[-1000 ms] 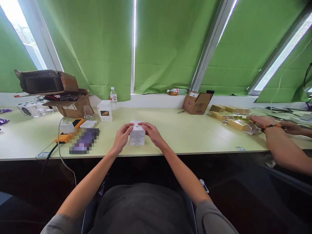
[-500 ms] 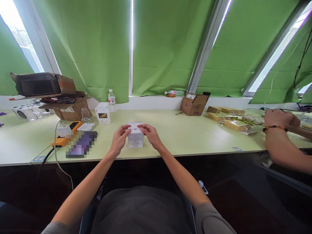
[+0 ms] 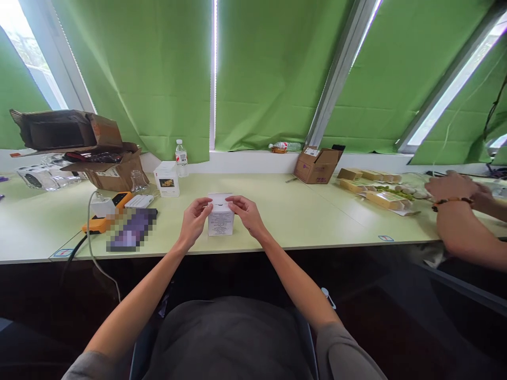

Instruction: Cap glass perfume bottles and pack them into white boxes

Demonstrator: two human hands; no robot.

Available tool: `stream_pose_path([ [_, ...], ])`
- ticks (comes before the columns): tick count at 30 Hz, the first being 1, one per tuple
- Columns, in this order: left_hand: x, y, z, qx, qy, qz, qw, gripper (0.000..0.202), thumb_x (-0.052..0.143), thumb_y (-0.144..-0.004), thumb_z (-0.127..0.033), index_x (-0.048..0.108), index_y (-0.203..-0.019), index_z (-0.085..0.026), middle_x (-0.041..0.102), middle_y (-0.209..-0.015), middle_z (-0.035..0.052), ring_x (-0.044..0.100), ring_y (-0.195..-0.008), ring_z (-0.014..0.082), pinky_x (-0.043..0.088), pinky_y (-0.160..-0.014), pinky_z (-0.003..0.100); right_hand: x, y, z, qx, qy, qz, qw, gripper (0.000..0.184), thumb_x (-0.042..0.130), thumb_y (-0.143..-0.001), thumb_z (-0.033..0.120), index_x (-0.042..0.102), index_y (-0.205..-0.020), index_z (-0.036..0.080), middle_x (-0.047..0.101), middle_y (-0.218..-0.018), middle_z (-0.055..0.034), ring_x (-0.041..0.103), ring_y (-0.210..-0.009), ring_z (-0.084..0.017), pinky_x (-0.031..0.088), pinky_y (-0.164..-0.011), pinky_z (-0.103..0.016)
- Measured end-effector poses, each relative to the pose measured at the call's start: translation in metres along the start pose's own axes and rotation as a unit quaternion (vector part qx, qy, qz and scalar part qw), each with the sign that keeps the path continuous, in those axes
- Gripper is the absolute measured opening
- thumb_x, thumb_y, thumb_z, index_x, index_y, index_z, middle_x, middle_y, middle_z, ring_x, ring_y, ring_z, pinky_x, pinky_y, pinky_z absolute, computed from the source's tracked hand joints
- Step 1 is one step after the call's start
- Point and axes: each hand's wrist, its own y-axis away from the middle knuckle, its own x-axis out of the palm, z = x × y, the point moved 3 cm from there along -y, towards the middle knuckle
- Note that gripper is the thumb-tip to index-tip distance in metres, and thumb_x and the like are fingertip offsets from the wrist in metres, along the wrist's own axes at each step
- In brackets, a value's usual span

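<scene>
A small white carton (image 3: 221,221) stands upright near the table's front edge, its front face covered in fine printed text. At its top a flap sticks up behind the front edge. My left hand (image 3: 195,219) has thumb and fingers closed on the carton's upper left corner. On the opposite side, my right hand (image 3: 246,214) grips the upper right corner the same way, fingertips by the flap. The inside of the carton is hidden from me.
Left of my hands lie a blurred-out phone-like item (image 3: 132,229), an orange power strip (image 3: 97,226) with a cable, and another white box (image 3: 167,179). Cardboard boxes (image 3: 114,174) stand back left. At right, a co-worker's hands (image 3: 453,190) are near yellow cartons (image 3: 384,199).
My hands stay at the carton's top corners, with the fingers shifted slightly. The whole view has tipped a little, so the table sits slightly higher in the picture.
</scene>
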Motion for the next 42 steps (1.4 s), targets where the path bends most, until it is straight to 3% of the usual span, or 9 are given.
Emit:
stream_pose_path([
  [5, 0.001, 0.002, -0.009, 0.026, -0.019, 0.048, 0.998, 0.036, 0.063, -0.084, -0.039, 0.057, -0.114, -0.021, 0.064, -0.114, 0.0086, 0.063, -0.096, 0.0203, 0.051, -0.080, 0.034, -0.003, 0.000, 0.003, -0.016, 0.009, -0.005, 1.000, 0.029, 0.068, -0.077, 0.036, 0.063, -0.100, 0.020, 0.067, -0.100, -0.0064, 0.062, -0.092, -0.020, 0.048, -0.078, -0.033],
  [10, 0.002, 0.004, -0.013, 0.063, -0.067, 0.090, 0.992, 0.046, 0.069, -0.078, -0.037, 0.051, -0.119, -0.025, 0.054, -0.128, 0.0080, 0.061, -0.100, 0.0196, 0.052, -0.083, 0.035, -0.003, -0.002, 0.001, -0.020, -0.001, -0.024, 1.000, 0.031, 0.070, -0.074, 0.036, 0.053, -0.096, 0.022, 0.067, -0.087, -0.0027, 0.063, -0.080, -0.018, 0.048, -0.071, -0.031],
  [17, 0.000, 0.003, -0.011, 0.032, -0.047, 0.083, 0.995, 0.043, 0.071, -0.076, -0.039, 0.050, -0.111, -0.025, 0.053, -0.124, 0.0073, 0.062, -0.097, 0.0195, 0.054, -0.075, 0.032, -0.002, 0.000, 0.002, -0.003, -0.012, -0.031, 0.999, 0.041, 0.070, -0.073, 0.037, 0.044, -0.103, 0.025, 0.065, -0.083, -0.0002, 0.063, -0.076, -0.018, 0.046, -0.068, -0.032],
  [22, 0.000, 0.003, -0.010, 0.024, -0.030, 0.074, 0.996, 0.041, 0.072, -0.074, -0.039, 0.046, -0.102, -0.024, 0.057, -0.105, 0.0042, 0.063, -0.094, 0.0190, 0.053, -0.071, 0.029, -0.001, 0.002, 0.006, -0.003, -0.002, -0.035, 0.999, 0.053, 0.070, -0.073, 0.036, 0.042, -0.116, 0.025, 0.066, -0.086, -0.0016, 0.064, -0.078, -0.019, 0.048, -0.070, -0.033],
  [25, 0.000, 0.003, -0.009, 0.020, -0.030, 0.073, 0.997, 0.043, 0.073, -0.074, -0.039, 0.042, -0.100, -0.024, 0.059, -0.101, 0.0040, 0.064, -0.095, 0.0199, 0.053, -0.071, 0.030, -0.001, 0.002, 0.008, -0.012, 0.010, -0.022, 1.000, 0.050, 0.069, -0.075, 0.035, 0.047, -0.119, 0.024, 0.066, -0.086, -0.0021, 0.064, -0.079, -0.019, 0.049, -0.071, -0.033],
  [32, 0.002, 0.003, -0.010, 0.024, -0.011, 0.079, 0.997, 0.052, 0.072, -0.076, -0.038, 0.034, -0.110, -0.026, 0.063, -0.107, 0.0058, 0.065, -0.096, 0.0213, 0.054, -0.072, 0.032, -0.002, 0.002, 0.009, -0.027, 0.048, 0.006, 0.998, 0.034, 0.068, -0.078, 0.041, 0.063, -0.104, 0.020, 0.068, -0.094, -0.0065, 0.064, -0.089, -0.021, 0.050, -0.076, -0.033],
  [38, 0.002, 0.004, -0.012, 0.025, -0.045, 0.096, 0.994, 0.054, 0.069, -0.078, -0.039, 0.040, -0.122, -0.026, 0.064, -0.103, 0.0056, 0.064, -0.098, 0.0217, 0.053, -0.076, 0.033, -0.001, 0.000, 0.006, -0.021, 0.049, -0.009, 0.999, 0.036, 0.065, -0.079, 0.049, 0.066, -0.101, 0.020, 0.067, -0.091, -0.0060, 0.063, -0.088, -0.021, 0.049, -0.073, -0.032],
  [42, 0.001, 0.005, -0.012, 0.025, -0.065, 0.095, 0.993, 0.048, 0.068, -0.078, -0.040, 0.047, -0.119, -0.025, 0.062, -0.113, 0.0074, 0.063, -0.101, 0.0220, 0.053, -0.077, 0.033, -0.001, -0.001, 0.003, -0.024, 0.039, -0.008, 0.999, 0.036, 0.060, -0.082, 0.051, 0.067, -0.099, 0.021, 0.067, -0.092, -0.0053, 0.061, -0.084, -0.019, 0.048, -0.071, -0.030],
])
